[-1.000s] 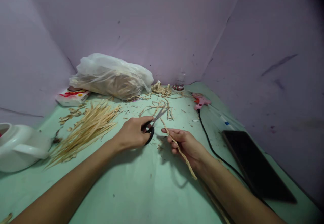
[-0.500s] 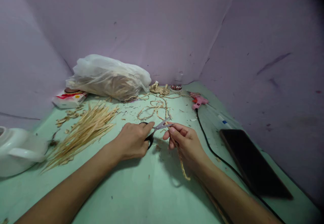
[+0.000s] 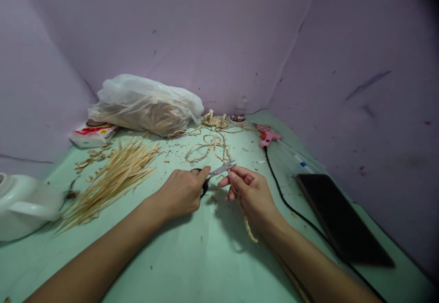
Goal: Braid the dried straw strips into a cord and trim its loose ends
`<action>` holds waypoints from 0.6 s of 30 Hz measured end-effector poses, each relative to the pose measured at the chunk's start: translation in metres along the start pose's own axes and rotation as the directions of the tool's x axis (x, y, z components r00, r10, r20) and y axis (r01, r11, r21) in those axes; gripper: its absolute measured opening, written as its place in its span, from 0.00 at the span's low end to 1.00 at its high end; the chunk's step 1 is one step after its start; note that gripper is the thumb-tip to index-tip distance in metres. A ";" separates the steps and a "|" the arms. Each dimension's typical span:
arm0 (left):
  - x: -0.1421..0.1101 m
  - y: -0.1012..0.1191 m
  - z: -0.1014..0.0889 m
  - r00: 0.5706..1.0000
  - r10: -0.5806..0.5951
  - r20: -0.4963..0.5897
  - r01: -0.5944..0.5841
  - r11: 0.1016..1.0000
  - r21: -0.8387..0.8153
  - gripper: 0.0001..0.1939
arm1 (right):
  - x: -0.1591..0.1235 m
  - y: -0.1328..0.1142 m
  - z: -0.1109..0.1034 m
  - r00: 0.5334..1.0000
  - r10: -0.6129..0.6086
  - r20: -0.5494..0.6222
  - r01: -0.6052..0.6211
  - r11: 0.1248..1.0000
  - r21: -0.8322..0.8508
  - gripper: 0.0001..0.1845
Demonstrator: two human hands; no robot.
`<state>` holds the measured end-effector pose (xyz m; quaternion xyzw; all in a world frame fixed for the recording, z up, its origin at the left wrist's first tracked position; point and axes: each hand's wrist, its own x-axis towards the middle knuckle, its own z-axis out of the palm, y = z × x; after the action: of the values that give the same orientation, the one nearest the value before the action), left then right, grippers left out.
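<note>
My left hand (image 3: 181,189) grips black-handled scissors (image 3: 219,170), whose blades point right and lie nearly closed at the fingertips of my right hand (image 3: 252,192). Between its thumb and fingers, my right hand pinches a braided straw cord (image 3: 246,223). One end of this cord hangs down below the palm, and a longer strand runs under the right forearm. Just beyond the blades, a thin twisted cord (image 3: 199,153) lies in loops on the green table. Whether it joins the held cord is hard to make out.
Left of my hands lies a bundle of dry straw strips (image 3: 113,179), with a white jug (image 3: 29,207) nearer me. A plastic bag (image 3: 147,104) and a woven straw piece (image 3: 215,119) sit at the back. On the right are a pink glue gun (image 3: 269,135), its black cable and a phone (image 3: 343,218).
The scissor blades have closed from an open spread to nearly together at the right fingertips. My left hand's fingers have drawn in around the handles. The right hand keeps its pinch.
</note>
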<state>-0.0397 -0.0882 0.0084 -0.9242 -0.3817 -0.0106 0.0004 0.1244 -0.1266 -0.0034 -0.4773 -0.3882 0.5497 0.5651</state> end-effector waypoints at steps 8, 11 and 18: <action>0.002 -0.004 -0.004 0.997 -0.022 -0.070 -0.005 0.929 -0.370 0.17 | 0.003 -0.005 -0.001 0.996 0.088 -0.028 -0.080 0.977 0.198 0.13; 0.004 -0.009 -0.001 0.974 -0.133 -0.186 0.014 0.848 -0.531 0.15 | 0.005 -0.007 -0.003 0.987 0.157 0.012 -0.154 0.950 0.271 0.12; 0.000 -0.005 -0.005 0.962 -0.117 -0.245 -0.043 0.825 -0.563 0.14 | 0.008 -0.004 -0.008 0.985 0.167 0.031 -0.167 0.920 0.355 0.10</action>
<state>-0.0429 -0.0849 0.0134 -0.8651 -0.3760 -0.2482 -0.2207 0.1338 -0.1191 -0.0021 -0.3981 -0.2400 0.6572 0.5933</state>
